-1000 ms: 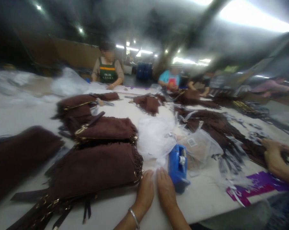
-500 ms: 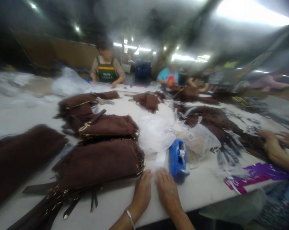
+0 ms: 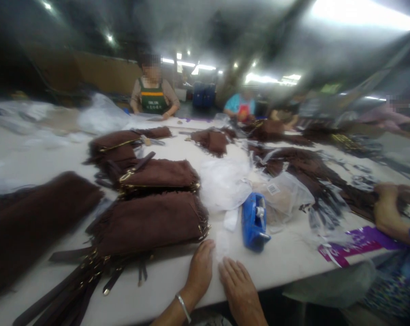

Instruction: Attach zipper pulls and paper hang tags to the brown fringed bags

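Note:
My left hand [image 3: 200, 269] lies flat on the white table [image 3: 286, 258], fingers stretched out, just below the corner of a brown fringed suede bag [image 3: 150, 224]. A metal bangle sits on that wrist. My right hand [image 3: 238, 290] lies flat beside it, fingers spread, holding nothing. A thin strip of white tissue [image 3: 225, 233] runs up between the two hands. A blue tape dispenser [image 3: 255, 221] stands just beyond my right hand.
Several more brown fringed bags [image 3: 157, 174] and straps [image 3: 72, 290] cover the table. Crumpled white paper [image 3: 225, 183] and a clear plastic bag [image 3: 286, 197] lie behind the dispenser. Another person's hands [image 3: 390, 213] work at the right near a purple card [image 3: 357, 242]. Other people sit across the table.
Both my hands have slid back toward the table's near edge, the right one farther than the left. The view has shifted slightly; the person's hands at the right have moved.

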`<state>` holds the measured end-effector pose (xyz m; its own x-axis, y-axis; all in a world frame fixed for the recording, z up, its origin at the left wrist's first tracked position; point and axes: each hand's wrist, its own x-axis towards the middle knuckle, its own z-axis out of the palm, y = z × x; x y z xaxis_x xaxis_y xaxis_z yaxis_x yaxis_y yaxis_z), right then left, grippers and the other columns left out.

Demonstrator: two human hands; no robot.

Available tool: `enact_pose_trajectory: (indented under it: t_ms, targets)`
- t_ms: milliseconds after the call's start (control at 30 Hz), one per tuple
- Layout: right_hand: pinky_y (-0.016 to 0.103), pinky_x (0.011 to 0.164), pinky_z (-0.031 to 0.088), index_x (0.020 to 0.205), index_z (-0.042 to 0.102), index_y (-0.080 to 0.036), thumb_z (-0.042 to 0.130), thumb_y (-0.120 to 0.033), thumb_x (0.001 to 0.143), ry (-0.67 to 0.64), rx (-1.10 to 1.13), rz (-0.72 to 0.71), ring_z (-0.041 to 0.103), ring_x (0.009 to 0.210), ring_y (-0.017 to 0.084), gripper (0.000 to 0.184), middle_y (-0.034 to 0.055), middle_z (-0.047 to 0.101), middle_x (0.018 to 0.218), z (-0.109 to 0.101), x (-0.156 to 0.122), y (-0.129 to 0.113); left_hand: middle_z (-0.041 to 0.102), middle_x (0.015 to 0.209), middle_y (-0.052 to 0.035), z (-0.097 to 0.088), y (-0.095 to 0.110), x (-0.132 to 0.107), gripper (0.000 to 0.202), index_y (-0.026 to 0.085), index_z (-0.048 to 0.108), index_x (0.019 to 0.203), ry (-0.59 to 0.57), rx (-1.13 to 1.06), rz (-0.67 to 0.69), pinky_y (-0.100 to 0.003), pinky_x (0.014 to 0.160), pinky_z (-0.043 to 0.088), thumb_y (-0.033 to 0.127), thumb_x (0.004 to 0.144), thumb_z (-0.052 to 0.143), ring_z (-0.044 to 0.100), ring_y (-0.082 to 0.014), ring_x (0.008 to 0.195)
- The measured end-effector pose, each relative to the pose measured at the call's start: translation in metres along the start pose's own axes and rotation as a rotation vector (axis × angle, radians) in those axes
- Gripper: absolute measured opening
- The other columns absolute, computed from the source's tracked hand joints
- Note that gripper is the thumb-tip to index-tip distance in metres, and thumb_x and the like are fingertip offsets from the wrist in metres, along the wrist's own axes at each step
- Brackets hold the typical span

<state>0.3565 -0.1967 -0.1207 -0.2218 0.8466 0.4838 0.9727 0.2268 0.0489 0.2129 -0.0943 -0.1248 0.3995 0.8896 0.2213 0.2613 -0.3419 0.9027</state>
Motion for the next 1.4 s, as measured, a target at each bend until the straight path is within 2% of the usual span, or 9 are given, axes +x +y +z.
enact_pose_trajectory:
  t_ms: [200, 333, 500, 700, 967, 1033, 1167, 1300, 1400]
  targets:
    - [0.047, 0.107, 0.038, 0.145, 0.034, -0.004, 0.056, -0.045, 0.089, -0.159, -0.029, 0.058, 0.035, 0.137, 0.032, 0.073, 0.0176, 0.037, 0.15, -0.022, 0.0, 0.0, 0.064, 0.116, -0.0106, -0.017, 0.013, -0.006, 0.027, 0.019, 0.065, 0.105, 0.065, -0.14, -0.12, -0.043, 0.105, 0.042, 0.02, 0.088, 0.044, 0.057, -0.0231, 0.113]
    - [0.045, 0.107, 0.037, 0.136, 0.049, -0.014, 0.057, -0.038, 0.09, -0.098, -0.048, -0.147, 0.047, 0.129, 0.028, 0.053, 0.0106, 0.053, 0.14, -0.016, -0.011, -0.01, 0.067, 0.103, -0.0098, -0.031, 0.02, -0.02, 0.023, 0.018, 0.064, 0.099, 0.027, -0.27, -0.283, -0.037, 0.091, 0.049, 0.025, 0.086, 0.047, 0.063, -0.0222, 0.099]
    - [0.043, 0.109, 0.034, 0.128, 0.057, -0.016, 0.046, -0.018, 0.092, -0.005, 0.026, -0.307, 0.053, 0.122, 0.023, 0.037, 0.0084, 0.062, 0.129, -0.007, -0.032, -0.026, 0.064, 0.075, -0.006, -0.055, 0.021, -0.059, 0.026, 0.015, 0.058, 0.088, -0.035, -0.422, -0.623, -0.026, 0.054, 0.048, 0.038, 0.085, 0.045, 0.063, -0.0169, 0.062]
    - [0.037, 0.096, 0.044, 0.119, 0.063, -0.02, 0.033, -0.019, 0.097, 0.042, 0.186, -0.209, 0.062, 0.102, 0.021, 0.038, 0.0063, 0.07, 0.109, -0.001, -0.028, -0.032, 0.065, 0.074, -0.0063, -0.074, 0.022, -0.099, 0.038, 0.015, 0.055, 0.081, -0.072, -0.523, -0.77, -0.021, 0.045, 0.042, 0.053, 0.08, 0.051, 0.06, -0.0132, 0.052]
    - [0.031, 0.082, 0.051, 0.106, 0.066, -0.021, 0.047, -0.021, 0.095, 0.051, 0.361, 0.078, 0.066, 0.088, 0.019, 0.022, 0.0059, 0.071, 0.096, -0.032, 0.014, -0.062, 0.066, 0.076, -0.0084, -0.088, 0.032, -0.097, 0.06, 0.014, 0.054, 0.091, -0.025, -0.77, -0.857, -0.024, 0.044, 0.044, 0.07, 0.07, 0.056, 0.062, -0.0163, 0.05]
    - [0.032, 0.083, 0.052, 0.112, 0.065, -0.024, 0.05, -0.019, 0.093, 0.105, 0.352, 0.026, 0.068, 0.09, 0.019, 0.025, 0.0055, 0.073, 0.102, -0.042, 0.023, -0.078, 0.068, 0.081, -0.0117, -0.105, 0.039, -0.099, 0.066, 0.013, 0.055, 0.095, -0.07, -0.861, -0.915, -0.027, 0.045, 0.047, 0.075, 0.073, 0.049, 0.064, -0.0186, 0.051]
    - [0.031, 0.081, 0.053, 0.12, 0.063, -0.025, 0.05, -0.018, 0.092, 0.119, 0.335, -0.343, 0.069, 0.093, 0.019, 0.032, 0.0053, 0.072, 0.112, -0.052, 0.035, -0.11, 0.069, 0.09, -0.0152, -0.141, 0.053, -0.106, 0.059, 0.01, 0.062, 0.092, -0.133, -1.086, -0.932, -0.028, 0.063, 0.052, 0.067, 0.08, 0.051, 0.068, -0.0195, 0.072]
    - [0.028, 0.073, 0.055, 0.109, 0.068, -0.02, 0.044, -0.016, 0.094, 0.093, 0.363, -0.519, 0.07, 0.088, 0.018, 0.029, 0.0072, 0.073, 0.108, -0.052, 0.043, -0.136, 0.071, 0.086, -0.0128, -0.161, 0.058, -0.117, 0.042, 0.01, 0.062, 0.09, 0.072, -1.004, -0.849, -0.023, 0.062, 0.048, 0.046, 0.072, 0.074, 0.066, -0.0171, 0.071]
    - [0.026, 0.071, 0.055, 0.098, 0.07, -0.021, 0.047, -0.019, 0.095, 0.103, 0.428, -0.495, 0.07, 0.084, 0.017, 0.023, 0.0069, 0.074, 0.105, -0.049, 0.046, -0.147, 0.071, 0.083, -0.0121, -0.169, 0.056, -0.127, 0.047, 0.013, 0.058, 0.088, 0.169, -0.902, -0.829, -0.024, 0.055, 0.045, 0.054, 0.071, 0.072, 0.066, -0.0191, 0.067]
